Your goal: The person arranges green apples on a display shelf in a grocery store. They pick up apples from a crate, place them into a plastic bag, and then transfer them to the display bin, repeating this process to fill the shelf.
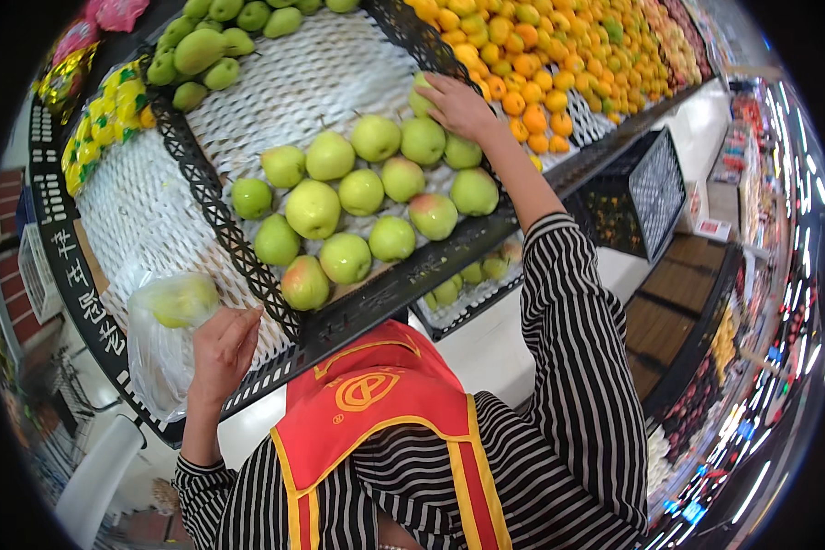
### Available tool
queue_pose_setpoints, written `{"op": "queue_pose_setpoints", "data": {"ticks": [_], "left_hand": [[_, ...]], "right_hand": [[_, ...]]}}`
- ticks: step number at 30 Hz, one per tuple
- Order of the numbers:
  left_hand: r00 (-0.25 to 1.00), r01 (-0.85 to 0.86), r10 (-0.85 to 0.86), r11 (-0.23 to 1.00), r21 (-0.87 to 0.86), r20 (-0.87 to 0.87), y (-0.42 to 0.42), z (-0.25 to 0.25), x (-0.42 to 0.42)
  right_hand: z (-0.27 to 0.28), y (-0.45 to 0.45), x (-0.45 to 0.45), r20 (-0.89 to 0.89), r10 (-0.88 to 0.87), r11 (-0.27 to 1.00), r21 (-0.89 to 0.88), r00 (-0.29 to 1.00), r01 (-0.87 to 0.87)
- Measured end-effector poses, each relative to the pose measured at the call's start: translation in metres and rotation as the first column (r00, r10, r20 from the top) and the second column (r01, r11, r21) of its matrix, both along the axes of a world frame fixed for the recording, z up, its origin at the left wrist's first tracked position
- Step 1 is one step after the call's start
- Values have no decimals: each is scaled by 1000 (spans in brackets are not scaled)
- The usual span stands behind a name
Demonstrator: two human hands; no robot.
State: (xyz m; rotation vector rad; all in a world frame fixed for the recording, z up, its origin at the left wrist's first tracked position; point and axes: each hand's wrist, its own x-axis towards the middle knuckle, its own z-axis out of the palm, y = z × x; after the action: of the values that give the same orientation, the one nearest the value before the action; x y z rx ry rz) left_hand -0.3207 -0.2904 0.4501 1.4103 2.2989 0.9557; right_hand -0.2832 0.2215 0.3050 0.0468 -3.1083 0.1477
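Note:
My right hand (462, 108) is closed around a green apple (423, 95) at the back right of a group of apples. Several yellow-green apples (313, 209), a few with a red blush, lie in rows on white foam netting (295, 75) near the front edge of the display. My left hand (227, 350) is at the lower left, its fingers curled beside a clear plastic bag (158, 364) with yellow-green fruit (184, 300) inside. The bag rests on netting in the left section. Whether those fingers pinch the bag film cannot be told.
Black lattice dividers (210, 206) separate the sections. Green pears (199, 51) lie at the back left, bagged yellow fruit (106, 124) at the far left, and orange citrus (522, 62) at the right. A black crate (632, 196) stands beyond the display's front rim (399, 275).

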Motion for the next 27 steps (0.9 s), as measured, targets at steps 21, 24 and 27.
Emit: {"op": "queue_pose_setpoints", "data": {"ticks": [21,24,27], "left_hand": [[636,649,-285,701,-296,717,265,-350,329],[456,606,8,729,-317,890,298,-447,340],[613,509,87,717,-476,786,336,-522,334]], "right_hand": [[-242,-136,506,393,-907,-214,-738,150,640],[-285,-128,499,407,-872,-108,-702,271,704],[-330,-104,484,426,-839,-53,-685,340,727]]}}
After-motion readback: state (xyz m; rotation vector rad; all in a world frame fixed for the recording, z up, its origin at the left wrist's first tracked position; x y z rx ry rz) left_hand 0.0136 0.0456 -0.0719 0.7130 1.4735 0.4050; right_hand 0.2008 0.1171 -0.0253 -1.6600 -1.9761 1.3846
